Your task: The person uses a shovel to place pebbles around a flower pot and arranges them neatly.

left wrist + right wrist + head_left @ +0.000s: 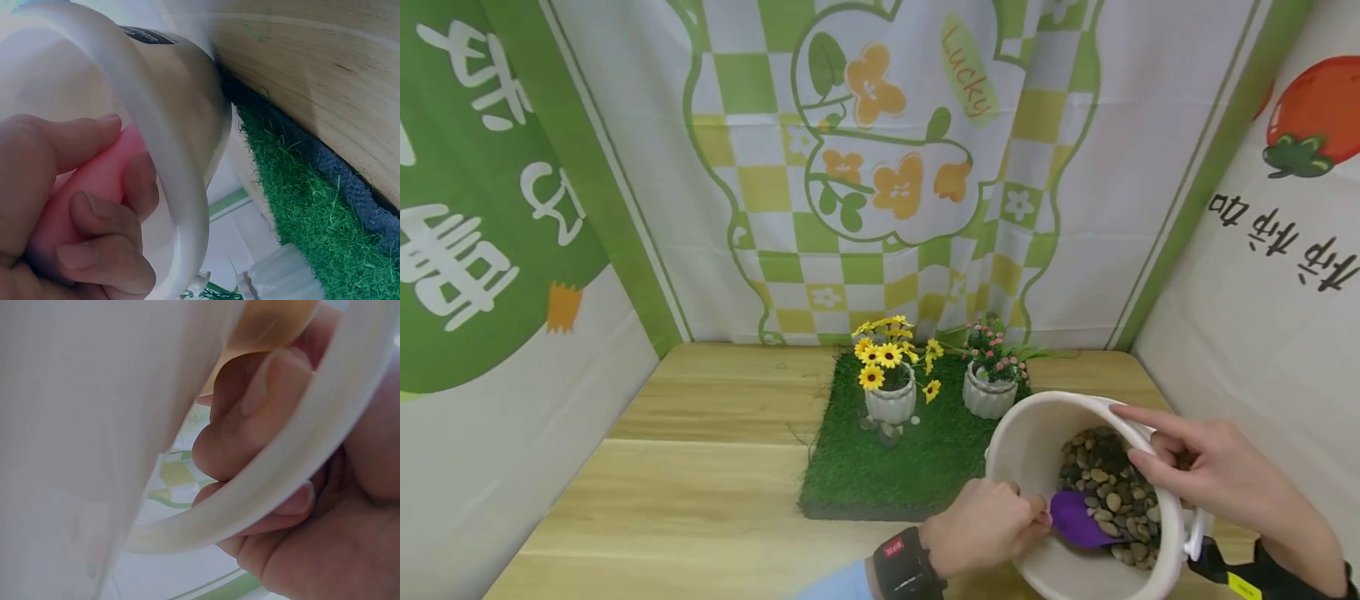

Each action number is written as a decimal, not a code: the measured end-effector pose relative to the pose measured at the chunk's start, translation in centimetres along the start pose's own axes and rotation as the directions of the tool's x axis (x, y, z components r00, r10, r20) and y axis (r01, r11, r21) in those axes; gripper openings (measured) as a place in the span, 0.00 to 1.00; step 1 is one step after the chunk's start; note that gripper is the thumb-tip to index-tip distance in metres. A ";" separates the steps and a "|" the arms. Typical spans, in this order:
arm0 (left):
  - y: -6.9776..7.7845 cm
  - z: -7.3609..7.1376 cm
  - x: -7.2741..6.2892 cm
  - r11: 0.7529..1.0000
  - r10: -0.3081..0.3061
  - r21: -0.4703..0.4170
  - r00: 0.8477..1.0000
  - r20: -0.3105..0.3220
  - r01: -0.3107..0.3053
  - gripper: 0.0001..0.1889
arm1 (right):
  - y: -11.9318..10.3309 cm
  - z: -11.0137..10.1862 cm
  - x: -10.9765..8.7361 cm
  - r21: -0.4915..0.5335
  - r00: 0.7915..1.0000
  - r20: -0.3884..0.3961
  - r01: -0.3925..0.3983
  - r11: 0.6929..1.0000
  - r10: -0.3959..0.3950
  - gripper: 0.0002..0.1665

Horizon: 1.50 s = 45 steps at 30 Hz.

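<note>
My left hand [988,527] grips the pink handle [94,187] of a small toy shovel, fingers curled round it. The shovel's purple blade [1078,521] lies inside a white bucket [1037,446], against the pebbles [1112,502]. The bucket leans over with its mouth toward me, the stones gathered along its right side. My right hand [1221,462] holds the bucket at its upper right rim, thumb and forefinger on the edge. In the right wrist view the white bucket handle [281,478] crosses in front of the curled fingers.
Left of the bucket lies a green turf mat [842,467] on the wooden table [700,475]. On it stand a white pot of yellow flowers [891,404], with several stones at its foot, and a white pot of pink flowers [990,393]. Printed curtains [880,267] hang behind.
</note>
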<state>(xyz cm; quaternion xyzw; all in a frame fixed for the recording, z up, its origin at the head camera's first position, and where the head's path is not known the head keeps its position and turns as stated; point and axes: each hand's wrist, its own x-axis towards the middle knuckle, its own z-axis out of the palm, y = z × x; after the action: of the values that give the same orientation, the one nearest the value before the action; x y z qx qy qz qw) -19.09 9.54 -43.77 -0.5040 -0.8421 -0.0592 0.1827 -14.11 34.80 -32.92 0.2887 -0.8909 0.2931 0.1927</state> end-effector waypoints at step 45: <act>1.5 1.5 1.1 0.994 -0.092 0.047 0.984 -0.154 0.101 0.07 | 0.4 0.2 0.4 -0.063 0.998 -0.055 0.026 0.998 -0.030 0.38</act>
<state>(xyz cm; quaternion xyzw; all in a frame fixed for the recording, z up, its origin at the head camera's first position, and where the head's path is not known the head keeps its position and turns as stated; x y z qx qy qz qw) -18.65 11.59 -44.90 -0.4515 -0.8506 -0.0830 0.2565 -14.70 34.83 -33.00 0.2867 -0.8898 0.2704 0.2303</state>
